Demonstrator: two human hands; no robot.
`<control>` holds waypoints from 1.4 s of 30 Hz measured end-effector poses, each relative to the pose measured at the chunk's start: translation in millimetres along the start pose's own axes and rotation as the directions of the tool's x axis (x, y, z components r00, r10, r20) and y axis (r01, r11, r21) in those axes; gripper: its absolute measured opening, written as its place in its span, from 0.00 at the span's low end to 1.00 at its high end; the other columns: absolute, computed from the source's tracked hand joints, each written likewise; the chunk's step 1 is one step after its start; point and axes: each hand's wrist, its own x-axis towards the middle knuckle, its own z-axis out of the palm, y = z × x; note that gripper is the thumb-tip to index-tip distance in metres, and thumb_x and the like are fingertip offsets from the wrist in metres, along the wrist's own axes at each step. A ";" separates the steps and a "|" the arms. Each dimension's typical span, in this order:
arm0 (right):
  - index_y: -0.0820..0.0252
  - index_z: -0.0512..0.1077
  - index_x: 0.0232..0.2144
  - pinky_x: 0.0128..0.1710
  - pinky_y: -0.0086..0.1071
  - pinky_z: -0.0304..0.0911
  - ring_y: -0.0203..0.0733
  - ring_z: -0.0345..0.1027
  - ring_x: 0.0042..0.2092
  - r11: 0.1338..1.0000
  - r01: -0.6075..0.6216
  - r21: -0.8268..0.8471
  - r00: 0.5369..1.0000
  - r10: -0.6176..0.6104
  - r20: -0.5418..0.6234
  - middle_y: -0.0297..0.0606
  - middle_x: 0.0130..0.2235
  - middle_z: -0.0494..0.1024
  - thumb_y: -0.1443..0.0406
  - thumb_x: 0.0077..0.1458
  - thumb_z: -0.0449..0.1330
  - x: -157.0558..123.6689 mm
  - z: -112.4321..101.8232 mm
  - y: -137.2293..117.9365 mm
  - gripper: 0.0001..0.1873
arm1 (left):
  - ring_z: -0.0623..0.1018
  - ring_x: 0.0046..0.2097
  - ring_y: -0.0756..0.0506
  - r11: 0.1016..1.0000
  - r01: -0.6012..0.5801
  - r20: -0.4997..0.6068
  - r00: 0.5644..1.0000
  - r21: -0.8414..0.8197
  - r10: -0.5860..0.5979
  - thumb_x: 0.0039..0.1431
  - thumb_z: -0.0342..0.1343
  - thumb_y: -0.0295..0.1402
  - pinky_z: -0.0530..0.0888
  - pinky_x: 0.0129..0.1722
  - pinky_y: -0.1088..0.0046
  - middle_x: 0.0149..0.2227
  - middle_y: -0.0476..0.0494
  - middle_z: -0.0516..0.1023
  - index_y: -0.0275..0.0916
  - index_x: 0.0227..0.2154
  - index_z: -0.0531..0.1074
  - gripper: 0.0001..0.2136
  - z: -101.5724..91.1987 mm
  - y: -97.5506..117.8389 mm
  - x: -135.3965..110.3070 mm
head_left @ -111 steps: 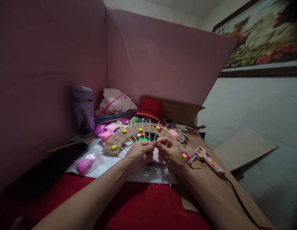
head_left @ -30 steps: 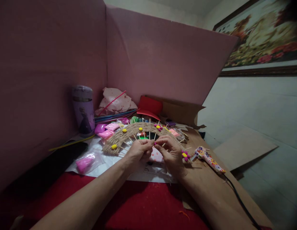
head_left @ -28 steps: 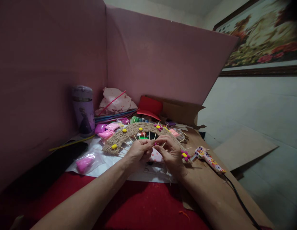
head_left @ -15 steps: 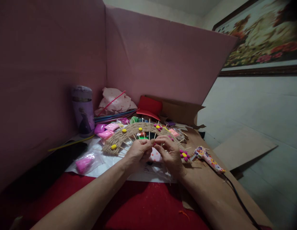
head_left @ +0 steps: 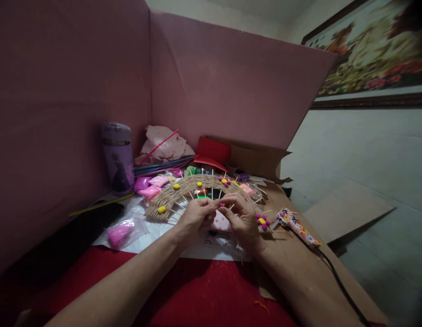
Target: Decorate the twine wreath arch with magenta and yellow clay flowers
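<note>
My left hand (head_left: 198,214) and my right hand (head_left: 243,219) meet in front of the woven arch, both closed in a pinch. Between their fingertips shows a small bit of magenta clay (head_left: 221,205). Behind the hands stands the arch of brown twine (head_left: 185,181), woven on thin wooden sticks. It bears yellow clay ovals (head_left: 162,209) on its left and top. At its right end is a clay flower (head_left: 263,221) with magenta petals and a yellow centre; another flower (head_left: 225,181) sits near the top. My right hand covers part of the arch's right side.
Packets of coloured clay (head_left: 150,191) lie behind the arch, and a bagged pink lump (head_left: 120,232) lies to the left. A purple tumbler (head_left: 118,159) stands at the back left. On the right, a patterned glue gun (head_left: 297,227) with a black cord rests on cardboard (head_left: 289,268).
The fingers have shifted very slightly around the magenta clay, which shows a little more clearly between the fingertips. The arch and the things around it stay in place.
</note>
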 end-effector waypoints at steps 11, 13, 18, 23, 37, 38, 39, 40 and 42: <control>0.57 0.72 0.33 0.30 0.30 0.62 0.39 0.66 0.35 1.000 -0.003 -0.004 1.000 0.003 0.006 0.37 0.35 0.72 0.65 0.53 0.59 -0.2 0.0 0.5 0.03 | 0.50 0.13 0.59 0.999 0.009 -0.028 1.000 -0.031 -0.010 0.42 0.64 0.43 0.46 0.12 0.81 0.12 0.59 0.56 0.37 0.18 0.60 0.19 2.1 4.0 -0.1; 0.57 0.72 0.32 0.30 0.30 0.62 0.39 0.66 0.36 1.000 0.002 0.001 1.000 -0.002 -0.005 0.37 0.34 0.72 0.65 0.54 0.59 -0.3 -0.1 1.1 0.03 | 0.50 0.13 0.59 0.999 0.010 -0.028 1.000 -0.041 -0.011 0.43 0.63 0.44 0.46 0.12 0.81 0.12 0.59 0.56 0.37 0.18 0.60 0.19 2.7 3.9 -0.1; 0.57 0.71 0.32 0.30 0.30 0.62 0.39 0.66 0.36 1.000 -0.010 0.006 1.000 0.010 -0.006 0.37 0.35 0.72 0.65 0.53 0.59 -0.7 -0.2 1.8 0.03 | 0.50 0.14 0.59 0.999 0.025 -0.016 1.000 -0.041 -0.025 0.43 0.64 0.41 0.46 0.12 0.81 0.12 0.59 0.56 0.36 0.20 0.62 0.17 2.6 4.0 -0.2; 0.57 0.71 0.31 0.32 0.32 0.62 0.39 0.66 0.36 1.000 -0.004 0.009 1.000 0.004 -0.015 0.37 0.34 0.72 0.65 0.54 0.58 -0.6 0.1 1.1 0.03 | 0.50 0.14 0.59 0.999 0.035 -0.022 0.999 -0.036 -0.036 0.44 0.63 0.44 0.46 0.12 0.81 0.12 0.58 0.56 0.37 0.18 0.60 0.19 2.4 5.1 -1.0; 0.57 0.71 0.31 0.28 0.30 0.60 0.38 0.66 0.34 1.000 -0.010 -0.030 1.000 0.009 -0.023 0.36 0.34 0.72 0.65 0.54 0.59 0.2 -0.2 -0.5 0.02 | 0.50 0.14 0.59 0.999 -0.031 -0.018 0.999 0.011 0.031 0.43 0.63 0.43 0.46 0.13 0.81 0.12 0.60 0.54 0.36 0.20 0.65 0.16 -0.6 0.9 1.3; 0.57 0.71 0.31 0.28 0.30 0.60 0.38 0.66 0.34 0.999 -0.007 -0.032 1.000 0.007 -0.022 0.36 0.33 0.72 0.65 0.54 0.59 0.4 -0.1 -0.8 0.02 | 0.50 0.14 0.59 0.999 -0.037 -0.023 0.999 0.012 0.037 0.43 0.63 0.42 0.46 0.13 0.81 0.12 0.60 0.54 0.36 0.21 0.65 0.16 -0.5 1.0 1.4; 0.57 0.71 0.31 0.28 0.30 0.59 0.38 0.66 0.34 0.999 -0.005 -0.033 1.000 0.004 -0.026 0.36 0.33 0.72 0.65 0.54 0.59 0.6 0.0 -1.1 0.03 | 0.50 0.14 0.59 0.999 -0.039 -0.027 0.999 0.009 0.039 0.44 0.63 0.42 0.46 0.13 0.81 0.12 0.60 0.54 0.36 0.21 0.65 0.16 -0.2 1.3 1.2; 0.57 0.71 0.30 0.28 0.30 0.59 0.38 0.66 0.34 0.999 -0.001 -0.032 1.000 0.000 -0.031 0.36 0.33 0.72 0.65 0.54 0.58 0.8 0.1 -1.2 0.03 | 0.50 0.14 0.59 0.999 -0.037 -0.031 0.999 0.002 0.037 0.44 0.63 0.43 0.46 0.13 0.81 0.12 0.59 0.54 0.36 0.21 0.64 0.16 0.2 1.8 0.9; 0.57 0.71 0.29 0.28 0.30 0.59 0.38 0.66 0.34 1.000 0.003 -0.029 0.999 -0.004 -0.042 0.36 0.33 0.72 0.64 0.54 0.58 1.1 0.0 -1.3 0.03 | 0.50 0.14 0.59 1.000 -0.018 -0.035 0.999 -0.015 0.017 0.44 0.62 0.44 0.46 0.13 0.81 0.12 0.59 0.55 0.37 0.19 0.62 0.18 1.3 3.1 0.1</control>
